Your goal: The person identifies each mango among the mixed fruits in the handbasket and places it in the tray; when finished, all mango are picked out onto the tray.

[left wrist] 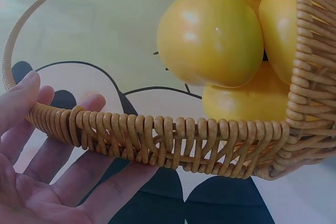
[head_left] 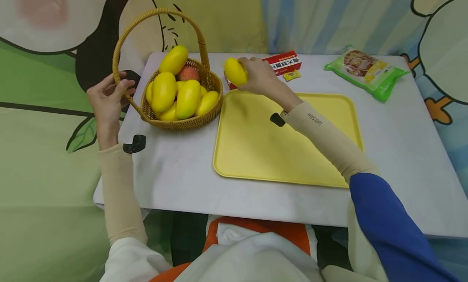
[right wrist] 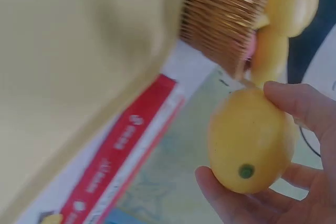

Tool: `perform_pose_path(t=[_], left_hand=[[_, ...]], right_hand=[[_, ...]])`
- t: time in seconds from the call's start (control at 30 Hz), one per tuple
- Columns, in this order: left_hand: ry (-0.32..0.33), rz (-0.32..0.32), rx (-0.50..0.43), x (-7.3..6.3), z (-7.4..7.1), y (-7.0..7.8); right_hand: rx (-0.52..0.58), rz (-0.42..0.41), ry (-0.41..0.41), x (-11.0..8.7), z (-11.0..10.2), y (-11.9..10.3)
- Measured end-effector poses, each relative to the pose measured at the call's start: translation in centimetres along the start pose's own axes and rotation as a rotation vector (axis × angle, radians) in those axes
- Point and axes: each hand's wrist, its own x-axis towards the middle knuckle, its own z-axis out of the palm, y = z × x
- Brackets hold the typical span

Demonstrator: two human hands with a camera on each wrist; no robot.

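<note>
A wicker basket (head_left: pixel 183 124) with a tall arched handle stands at the table's left, heaped with yellow mangoes (head_left: pixel 163 92) and one reddish peach (head_left: pixel 188 73). My left hand (head_left: pixel 109 97) holds the basket at its left side, where the handle meets the rim; in the left wrist view the thumb and fingers (left wrist: pixel 63 166) lie about the woven rim. Right of the basket, my right hand (head_left: pixel 258 75) grips a single yellow mango (head_left: pixel 235 72) above the tray's far edge. The right wrist view shows thumb and fingers around this mango (right wrist: pixel 251 140), its green stem spot facing the camera.
A yellow tray (head_left: pixel 252 152) lies mid-table. Behind it is a red and white box (head_left: pixel 285 62), partly hidden by my right hand, with a small yellow packet (head_left: pixel 292 75) beside it. A green food bag (head_left: pixel 367 72) lies at the back right of the white table (head_left: pixel 175 184).
</note>
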Motion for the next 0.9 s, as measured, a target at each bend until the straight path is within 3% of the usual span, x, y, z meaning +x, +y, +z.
perform_pose_path(t=[0.3, 0.43, 0.77, 0.9], left_hand=[[-0.011, -0.021, 0.005, 0.4, 0.5, 0.6], [0.008, -0.034, 0.018, 0.1, 0.1, 0.5], [0.028, -0.009, 0.027, -0.5, -0.3, 0.3], [-0.002, 0.007, 0.037, -0.4, -0.2, 0.7]], right_hand=[[0.028, 0.002, -0.105, -1.3, 3.3, 3.3], [0.036, -0.010, -0.151, -1.2, 4.3, 3.6], [0.019, -0.048, -0.178, -1.1, 5.6, 3.8], [-0.010, -0.028, -0.169, -1.1, 5.7, 3.7]])
